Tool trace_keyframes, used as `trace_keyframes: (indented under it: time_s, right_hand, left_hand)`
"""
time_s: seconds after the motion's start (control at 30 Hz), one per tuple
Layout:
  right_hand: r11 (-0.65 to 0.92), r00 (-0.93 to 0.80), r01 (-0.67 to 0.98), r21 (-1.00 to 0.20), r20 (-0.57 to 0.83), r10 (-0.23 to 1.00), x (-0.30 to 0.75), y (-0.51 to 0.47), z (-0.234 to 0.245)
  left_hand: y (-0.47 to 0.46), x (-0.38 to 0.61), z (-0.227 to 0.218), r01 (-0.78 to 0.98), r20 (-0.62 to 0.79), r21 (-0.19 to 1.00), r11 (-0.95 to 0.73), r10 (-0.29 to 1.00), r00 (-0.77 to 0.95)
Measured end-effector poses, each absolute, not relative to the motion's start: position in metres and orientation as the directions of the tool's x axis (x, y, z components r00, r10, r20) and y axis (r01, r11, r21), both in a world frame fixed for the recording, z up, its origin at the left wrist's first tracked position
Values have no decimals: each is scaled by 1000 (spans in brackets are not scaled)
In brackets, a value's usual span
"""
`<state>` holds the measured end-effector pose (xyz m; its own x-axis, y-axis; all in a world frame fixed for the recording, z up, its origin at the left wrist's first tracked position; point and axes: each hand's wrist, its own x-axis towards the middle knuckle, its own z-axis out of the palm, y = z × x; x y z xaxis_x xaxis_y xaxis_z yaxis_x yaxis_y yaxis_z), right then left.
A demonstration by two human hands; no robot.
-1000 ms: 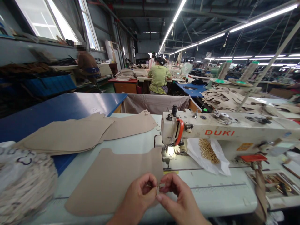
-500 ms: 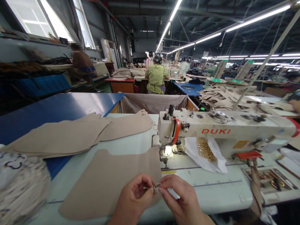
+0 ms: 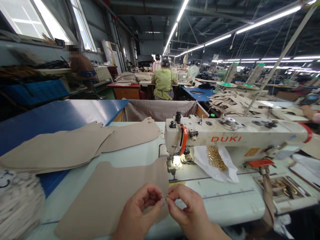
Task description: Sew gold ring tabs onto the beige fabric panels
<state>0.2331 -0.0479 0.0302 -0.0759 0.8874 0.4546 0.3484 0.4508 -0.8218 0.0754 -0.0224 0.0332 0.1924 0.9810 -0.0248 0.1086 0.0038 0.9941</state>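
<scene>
My left hand (image 3: 141, 211) and my right hand (image 3: 188, 208) meet fingertip to fingertip over the right edge of a flat beige panel (image 3: 112, 190). Between them they pinch a thin pale strip (image 3: 165, 196), too small and too covered by fingers to make out its kind. Both hands are closed at the thumb and forefinger. Just beyond, a white sewing machine (image 3: 200, 135) stands with its lamp lit over the needle area. Gold-coloured metal rings or links (image 3: 217, 159) lie heaped on white paper (image 3: 232, 171) under the machine's arm.
Stacked beige pieces (image 3: 55, 146) reach over a blue table (image 3: 100, 106) at left. A whitish bundle (image 3: 21, 206) sits front left. At right are a small-parts tray (image 3: 296, 201) and a hanging beige strip (image 3: 268, 200). A person in a yellow-green top (image 3: 163, 80) sits ahead.
The view has shifted slightly, so the bench and machine appear a little further left. The pinched strip now looks thinner and straighter between my fingertips. Both hands keep their pinch.
</scene>
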Motion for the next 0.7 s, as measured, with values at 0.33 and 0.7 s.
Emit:
trace_keyframes:
  time_s: [0.33, 0.7]
  right_hand:
    - [9, -52, -85, -996, 13, 999, 234, -46, 22]
    - [6, -122, 88, -996, -4, 993, 241, -41, 34]
  left_hand:
    - [-29, 77, 38, 242, 81, 963, -121, 982, 170]
    - [-24, 77, 38, 246, 46, 965, -92, 982, 184]
